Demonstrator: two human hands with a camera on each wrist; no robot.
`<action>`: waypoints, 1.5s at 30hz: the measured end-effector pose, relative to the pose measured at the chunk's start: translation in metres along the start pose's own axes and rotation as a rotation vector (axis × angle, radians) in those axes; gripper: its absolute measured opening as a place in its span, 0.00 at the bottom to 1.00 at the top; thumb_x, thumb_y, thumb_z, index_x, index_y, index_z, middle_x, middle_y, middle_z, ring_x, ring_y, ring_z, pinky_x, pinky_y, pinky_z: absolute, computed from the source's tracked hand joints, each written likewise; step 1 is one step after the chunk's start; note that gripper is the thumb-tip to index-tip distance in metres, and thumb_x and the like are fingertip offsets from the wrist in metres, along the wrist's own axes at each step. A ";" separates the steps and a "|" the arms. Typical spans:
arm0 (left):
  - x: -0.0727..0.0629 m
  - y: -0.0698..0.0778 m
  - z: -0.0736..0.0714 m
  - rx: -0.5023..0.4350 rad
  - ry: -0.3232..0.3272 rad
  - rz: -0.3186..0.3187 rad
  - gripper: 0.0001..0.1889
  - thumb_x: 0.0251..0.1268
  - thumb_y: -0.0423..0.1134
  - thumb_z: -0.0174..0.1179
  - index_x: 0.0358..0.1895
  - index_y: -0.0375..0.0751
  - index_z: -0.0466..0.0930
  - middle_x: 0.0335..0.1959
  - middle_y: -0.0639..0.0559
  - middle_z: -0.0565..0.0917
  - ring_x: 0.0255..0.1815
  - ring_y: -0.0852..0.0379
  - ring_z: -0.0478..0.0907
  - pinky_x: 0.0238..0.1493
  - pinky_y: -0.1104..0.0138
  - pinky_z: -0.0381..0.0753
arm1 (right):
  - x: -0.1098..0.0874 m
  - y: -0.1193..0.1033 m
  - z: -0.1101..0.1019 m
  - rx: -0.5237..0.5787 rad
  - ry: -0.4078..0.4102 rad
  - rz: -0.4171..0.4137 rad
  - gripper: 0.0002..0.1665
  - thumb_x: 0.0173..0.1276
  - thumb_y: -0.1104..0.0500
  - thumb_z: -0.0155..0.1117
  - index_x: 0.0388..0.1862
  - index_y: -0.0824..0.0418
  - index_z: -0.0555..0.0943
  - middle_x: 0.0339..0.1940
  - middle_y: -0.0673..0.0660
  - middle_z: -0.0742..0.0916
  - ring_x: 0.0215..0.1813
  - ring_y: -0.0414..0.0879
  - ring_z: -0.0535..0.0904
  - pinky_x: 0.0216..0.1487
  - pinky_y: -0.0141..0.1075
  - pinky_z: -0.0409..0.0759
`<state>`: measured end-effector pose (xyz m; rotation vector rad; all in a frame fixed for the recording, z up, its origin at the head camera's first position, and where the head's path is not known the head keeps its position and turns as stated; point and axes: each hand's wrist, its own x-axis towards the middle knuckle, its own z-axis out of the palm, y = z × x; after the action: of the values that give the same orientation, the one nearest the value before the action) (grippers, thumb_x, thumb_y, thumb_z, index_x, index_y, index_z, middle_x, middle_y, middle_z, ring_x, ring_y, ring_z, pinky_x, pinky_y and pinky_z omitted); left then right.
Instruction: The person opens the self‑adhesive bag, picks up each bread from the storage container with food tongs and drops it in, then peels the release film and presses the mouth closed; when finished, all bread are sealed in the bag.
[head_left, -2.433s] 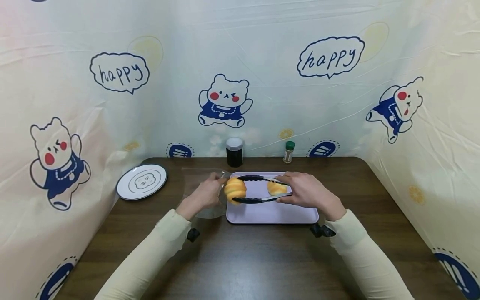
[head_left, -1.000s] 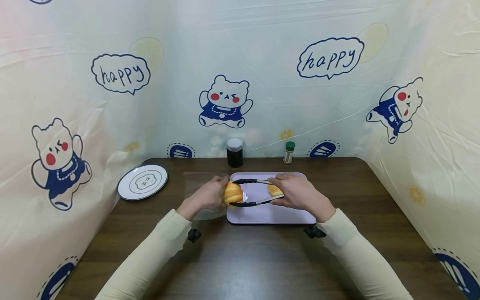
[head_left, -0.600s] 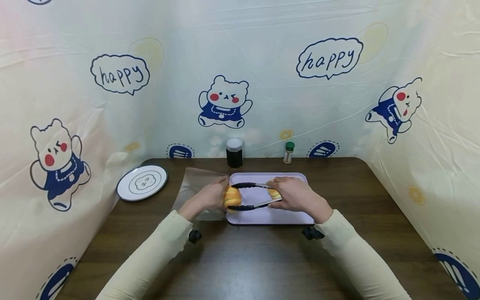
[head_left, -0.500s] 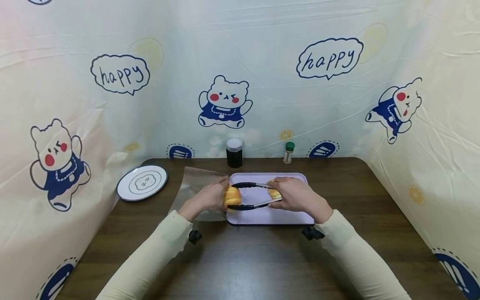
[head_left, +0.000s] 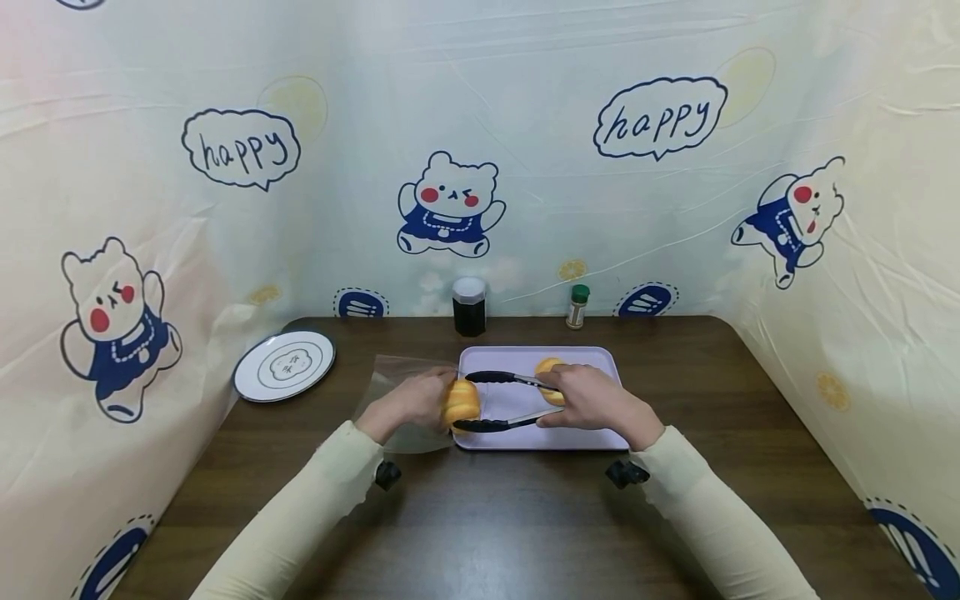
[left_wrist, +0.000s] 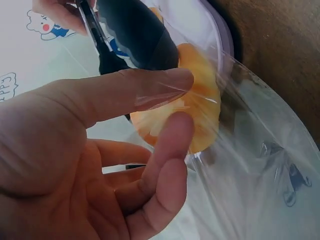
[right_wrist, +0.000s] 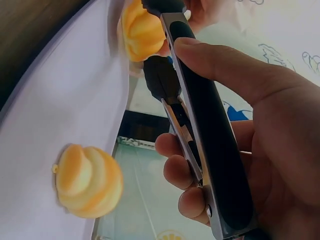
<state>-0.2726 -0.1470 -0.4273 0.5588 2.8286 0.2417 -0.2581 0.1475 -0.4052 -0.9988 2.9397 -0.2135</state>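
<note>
My left hand (head_left: 416, 398) pinches the edge of a clear plastic bag (head_left: 422, 438) between thumb and fingers. At the bag's mouth is a yellow-orange swirled bread roll (head_left: 462, 403); in the left wrist view clear film lies across part of it. My right hand (head_left: 598, 403) grips black and silver tongs (head_left: 491, 378), thumb along one arm and fingers curled by the other. The tongs' arms are spread, their black tips beside the roll's far and near sides. A second bread roll (right_wrist: 92, 181) sits on the pale purple tray (head_left: 525, 440), partly behind my right hand in the head view.
A white plate (head_left: 255, 371) with a dark rim lies at the table's left. Behind the tray stand a dark jar with a pale lid (head_left: 470, 312) and a small green-capped shaker bottle (head_left: 577, 310). A printed cloth wall (head_left: 525, 208) borders the table's back and sides.
The tongs first carried the roll left to the bag's mouth. Since half a second ago their arms have spread wider, and the roll and bag have come slightly nearer.
</note>
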 end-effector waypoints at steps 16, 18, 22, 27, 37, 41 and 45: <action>0.001 0.002 -0.003 -0.063 0.002 -0.039 0.55 0.46 0.38 0.77 0.78 0.36 0.54 0.80 0.42 0.59 0.71 0.42 0.69 0.72 0.50 0.69 | -0.003 0.000 0.000 -0.037 0.079 -0.034 0.37 0.59 0.38 0.73 0.63 0.56 0.80 0.53 0.57 0.88 0.46 0.47 0.84 0.51 0.45 0.85; 0.000 0.003 -0.004 -0.070 -0.005 -0.044 0.55 0.45 0.38 0.78 0.78 0.37 0.54 0.79 0.42 0.60 0.66 0.44 0.72 0.70 0.51 0.72 | -0.003 -0.001 -0.001 -0.039 0.085 -0.024 0.37 0.59 0.38 0.73 0.63 0.56 0.81 0.52 0.56 0.88 0.44 0.46 0.84 0.50 0.45 0.85; -0.001 0.005 -0.007 -0.100 -0.015 -0.074 0.56 0.45 0.38 0.77 0.79 0.39 0.53 0.76 0.44 0.65 0.52 0.48 0.75 0.61 0.54 0.77 | -0.002 -0.005 -0.002 -0.050 0.081 -0.006 0.37 0.59 0.38 0.73 0.62 0.57 0.81 0.52 0.57 0.88 0.42 0.47 0.84 0.49 0.45 0.85; 0.000 0.006 -0.007 -0.104 0.044 -0.072 0.56 0.46 0.40 0.77 0.79 0.39 0.51 0.79 0.43 0.61 0.57 0.47 0.75 0.62 0.53 0.76 | -0.002 -0.009 -0.005 -0.101 0.089 -0.026 0.38 0.59 0.38 0.73 0.63 0.57 0.80 0.53 0.57 0.88 0.47 0.49 0.85 0.53 0.46 0.85; 0.000 0.007 -0.003 -0.092 0.071 -0.038 0.57 0.43 0.41 0.79 0.78 0.39 0.54 0.77 0.42 0.64 0.59 0.45 0.76 0.64 0.52 0.75 | -0.001 -0.015 -0.004 -0.123 0.111 0.009 0.38 0.58 0.38 0.74 0.62 0.57 0.81 0.52 0.56 0.88 0.42 0.47 0.85 0.48 0.44 0.86; 0.000 0.010 -0.003 -0.092 0.069 -0.025 0.54 0.44 0.40 0.78 0.77 0.37 0.57 0.78 0.41 0.63 0.66 0.44 0.73 0.69 0.51 0.72 | 0.000 -0.019 -0.004 -0.121 0.067 0.051 0.38 0.58 0.37 0.74 0.61 0.57 0.81 0.51 0.56 0.88 0.42 0.48 0.85 0.50 0.45 0.86; 0.001 0.012 -0.003 -0.085 0.086 -0.047 0.47 0.50 0.38 0.75 0.75 0.35 0.62 0.78 0.41 0.63 0.61 0.45 0.76 0.66 0.50 0.75 | 0.002 -0.022 -0.006 -0.122 0.038 0.054 0.38 0.57 0.37 0.74 0.60 0.57 0.82 0.46 0.56 0.89 0.39 0.46 0.84 0.47 0.45 0.86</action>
<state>-0.2705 -0.1363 -0.4223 0.4739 2.8942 0.3837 -0.2467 0.1299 -0.3959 -0.9372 3.0423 -0.0522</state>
